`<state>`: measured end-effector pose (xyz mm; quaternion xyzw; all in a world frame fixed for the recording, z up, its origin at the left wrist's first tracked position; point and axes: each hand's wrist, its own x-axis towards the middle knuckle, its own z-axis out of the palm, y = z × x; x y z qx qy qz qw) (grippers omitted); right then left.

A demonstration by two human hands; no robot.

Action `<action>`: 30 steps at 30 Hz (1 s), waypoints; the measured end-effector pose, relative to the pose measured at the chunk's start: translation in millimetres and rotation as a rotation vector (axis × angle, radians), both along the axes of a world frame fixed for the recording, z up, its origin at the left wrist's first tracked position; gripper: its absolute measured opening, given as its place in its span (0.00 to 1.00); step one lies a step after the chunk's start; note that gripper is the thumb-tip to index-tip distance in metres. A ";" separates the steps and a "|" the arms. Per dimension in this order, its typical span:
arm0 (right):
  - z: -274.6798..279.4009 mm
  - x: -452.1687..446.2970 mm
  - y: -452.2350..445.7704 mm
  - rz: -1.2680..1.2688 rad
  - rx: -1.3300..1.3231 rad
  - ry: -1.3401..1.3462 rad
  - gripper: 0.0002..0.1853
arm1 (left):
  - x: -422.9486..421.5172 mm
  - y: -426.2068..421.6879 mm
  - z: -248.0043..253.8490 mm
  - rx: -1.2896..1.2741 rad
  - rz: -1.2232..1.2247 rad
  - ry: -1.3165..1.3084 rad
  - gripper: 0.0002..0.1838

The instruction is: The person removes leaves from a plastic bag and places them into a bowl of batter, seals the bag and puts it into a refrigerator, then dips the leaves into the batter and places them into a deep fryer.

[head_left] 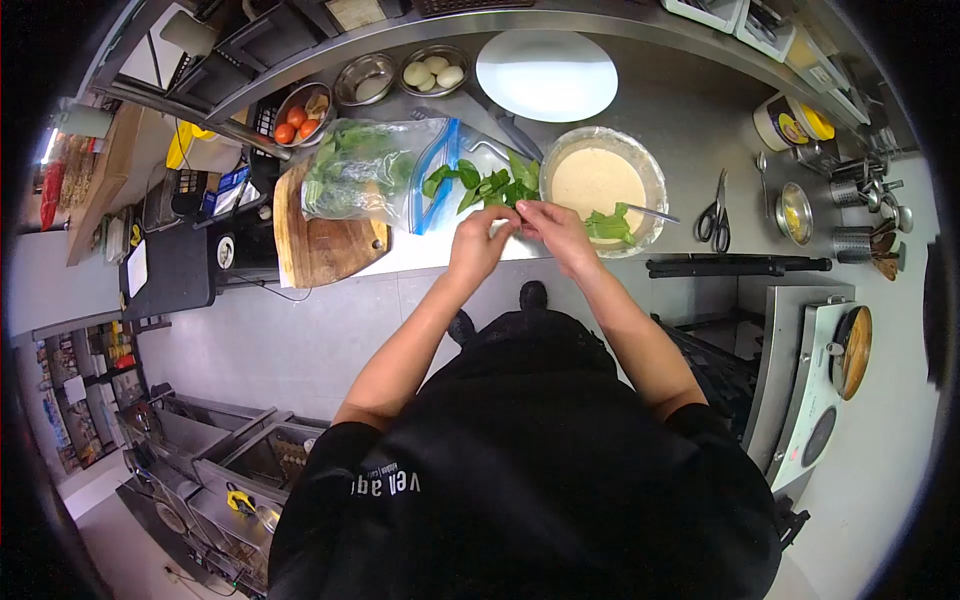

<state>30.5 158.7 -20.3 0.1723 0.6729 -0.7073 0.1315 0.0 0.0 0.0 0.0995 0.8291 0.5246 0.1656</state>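
My left hand [477, 243] and my right hand [556, 232] meet at the counter's front edge, fingertips pinched together. What they pinch is too small to make out. Just beyond them lies a pile of green leaves [492, 187]. To the right stands a bowl of pale batter [597, 178], with green leaves [610, 226] on the batter near its front rim and a utensil handle [655, 213] over the right side. Left of the pile, a clear zip bag of greens [362, 178] rests partly on a wooden board [322, 240].
A white oval plate [547, 76] is at the back. Bowls of tomatoes [303, 115] and peeled round items [434, 73] stand back left. Black scissors [714, 215], a metal bowl [794, 214] and a tub [785, 122] are at the right. A shelf edge [430, 35] crosses the back.
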 end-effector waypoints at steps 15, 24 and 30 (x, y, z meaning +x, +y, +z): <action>7.4 32.7 122.1 0.001 0.701 0.007 0.13 | -41.4 -19.8 -33.5 -0.104 0.039 0.433 0.09; 56.4 51.9 88.2 -0.064 1.326 0.294 0.10 | -81.9 38.4 -61.6 -0.372 -0.291 0.478 0.12; 41.2 50.3 77.9 -0.020 1.218 0.379 0.10 | -71.8 33.4 -66.7 -0.483 -0.496 0.749 0.13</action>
